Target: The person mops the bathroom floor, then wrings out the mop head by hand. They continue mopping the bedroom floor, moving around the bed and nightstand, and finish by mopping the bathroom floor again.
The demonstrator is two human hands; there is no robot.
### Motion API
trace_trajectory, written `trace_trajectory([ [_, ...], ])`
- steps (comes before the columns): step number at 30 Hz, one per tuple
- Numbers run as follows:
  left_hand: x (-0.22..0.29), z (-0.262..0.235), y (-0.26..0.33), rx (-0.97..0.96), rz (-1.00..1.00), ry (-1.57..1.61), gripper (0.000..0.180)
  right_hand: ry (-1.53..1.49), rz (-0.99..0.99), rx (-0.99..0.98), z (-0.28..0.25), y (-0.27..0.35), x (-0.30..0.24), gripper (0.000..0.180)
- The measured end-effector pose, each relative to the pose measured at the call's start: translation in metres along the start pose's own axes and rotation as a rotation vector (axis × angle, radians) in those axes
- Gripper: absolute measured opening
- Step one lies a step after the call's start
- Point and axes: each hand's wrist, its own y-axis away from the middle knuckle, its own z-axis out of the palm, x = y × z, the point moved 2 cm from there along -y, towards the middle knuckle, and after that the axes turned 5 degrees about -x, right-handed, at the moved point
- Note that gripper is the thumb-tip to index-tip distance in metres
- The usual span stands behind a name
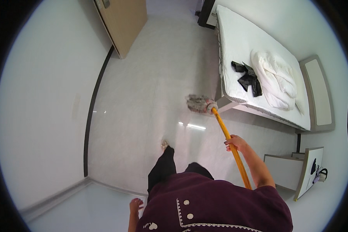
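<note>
My right hand (237, 143) is wrapped around the orange-yellow handle of a mop (222, 124). The handle slants down past my right side, and its lower end is hidden by my body. Grey, stringy and slightly blurred, the mop head (199, 103) rests on the pale floor beside the near corner of the bed. My left hand (135, 204) hangs by my left side, close to the wall, holding nothing; its fingers are loosely bent and apart.
A bed (236, 34) with a white mattress stands at the right, carrying a crumpled white quilt (274, 77) and black plastic bags (249, 77). Nearer is a bedside cabinet (284, 170) with small items on top. A wooden door (125, 27) stands ajar at the far left.
</note>
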Motion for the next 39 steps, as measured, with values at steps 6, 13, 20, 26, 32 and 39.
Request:
trace_trajectory([
  [6,0.264,0.055,0.013,-0.001,0.417,-0.218,0.040,-0.246,0.023,-0.218,0.028,-0.070,-0.046,0.031],
  [13,0.497,0.170,-0.012,-0.126,0.610,-0.617,0.042,-0.735,0.137,-0.405,0.077,-0.151,-0.125,0.025],
  [20,0.608,0.225,-0.038,-0.112,0.420,-0.641,0.043,-0.405,0.069,-0.149,0.090,-0.172,-0.226,0.031],
  [26,0.718,0.264,-0.043,-0.107,0.393,-0.663,0.041,-0.338,-0.078,-0.117,0.088,-0.290,-0.391,0.039],
  [32,0.882,0.320,-0.072,-0.177,0.668,-0.916,0.039,-0.382,-0.052,-0.074,0.076,-0.372,-0.559,0.033],
  [39,1.097,0.508,-0.085,-0.251,1.070,-1.338,0.040,-0.839,-0.112,-0.211,0.108,-0.300,-0.612,0.038],
])
